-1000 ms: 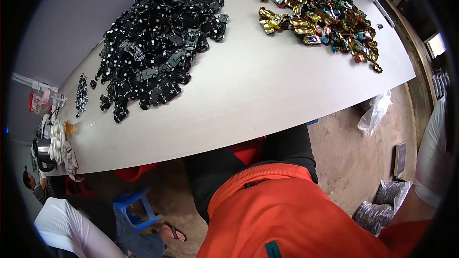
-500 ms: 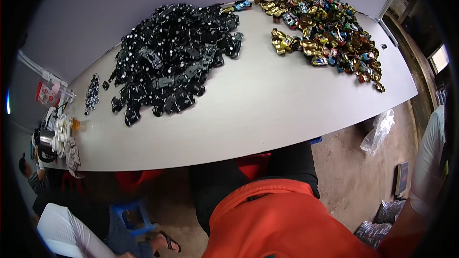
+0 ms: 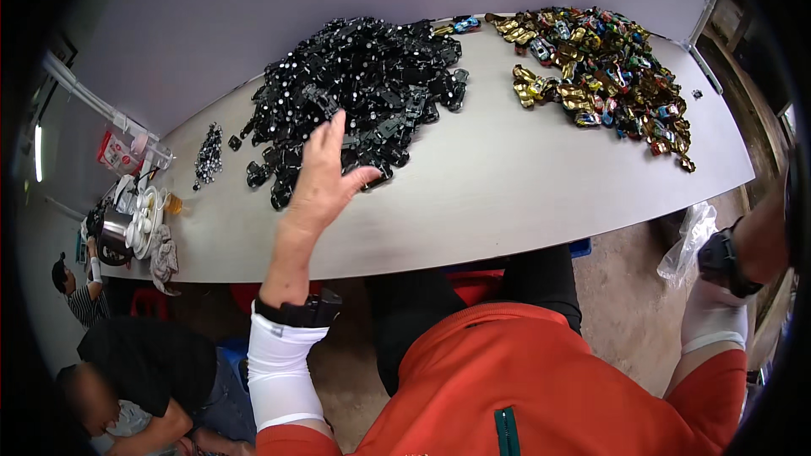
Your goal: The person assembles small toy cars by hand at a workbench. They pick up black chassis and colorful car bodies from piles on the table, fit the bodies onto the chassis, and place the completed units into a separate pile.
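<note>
My left hand (image 3: 323, 173) reaches over the near side of a big heap of black toy car parts (image 3: 363, 67). Its fingers point away from me with the thumb spread, and nothing is held in it. Whether it touches the heap I cannot tell. Only the base of my right hand (image 3: 762, 241) shows at the right rim, raised beside the table; its fingers are cut off from view. Shiny gold and many-coloured toy car bodies (image 3: 621, 76) are piled at the table's far right.
The pale table (image 3: 473, 177) runs along a wall. Small silvery pieces (image 3: 209, 156) lie left of the black heap. Beyond are cups on a tray (image 3: 145, 224), a cloth (image 3: 164, 257) and a metal kettle (image 3: 114, 236). A person in black (image 3: 152, 367) bends down at lower left.
My left arm has come up from the lower left, its hand now over the black heap. My right forearm is raised at the right rim. The view has shifted, and the person at left leans in.
</note>
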Demonstrator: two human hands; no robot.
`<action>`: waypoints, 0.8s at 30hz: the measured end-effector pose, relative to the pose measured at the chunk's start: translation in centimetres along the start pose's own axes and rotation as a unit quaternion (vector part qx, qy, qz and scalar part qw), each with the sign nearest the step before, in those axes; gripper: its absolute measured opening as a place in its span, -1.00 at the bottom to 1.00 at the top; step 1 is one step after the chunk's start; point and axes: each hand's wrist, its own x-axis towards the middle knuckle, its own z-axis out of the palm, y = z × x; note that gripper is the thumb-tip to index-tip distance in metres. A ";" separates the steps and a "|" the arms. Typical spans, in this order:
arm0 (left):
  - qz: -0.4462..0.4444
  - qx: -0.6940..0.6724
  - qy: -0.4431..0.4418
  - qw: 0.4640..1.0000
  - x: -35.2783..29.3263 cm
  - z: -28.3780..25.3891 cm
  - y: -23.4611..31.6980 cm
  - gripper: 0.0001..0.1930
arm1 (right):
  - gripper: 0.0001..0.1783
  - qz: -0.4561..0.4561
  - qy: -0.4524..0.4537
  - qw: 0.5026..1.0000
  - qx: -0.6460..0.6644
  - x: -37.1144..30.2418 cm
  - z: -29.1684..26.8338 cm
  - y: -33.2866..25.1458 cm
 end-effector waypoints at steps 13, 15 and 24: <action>-0.003 0.140 -0.014 0.990 0.5 9.5 -2.7 0.11 | -0.37 0.256 -0.316 0.894 -0.185 -1.8 21.5 27.1; 0.028 0.129 -0.017 0.991 0.7 10.2 -2.2 0.09 | -0.43 0.265 -0.311 0.885 -0.222 -0.7 24.0 29.5; 0.081 0.091 -0.004 0.993 0.0 9.6 -2.7 0.03 | -0.41 0.187 -0.415 0.838 -0.301 -1.6 24.5 27.4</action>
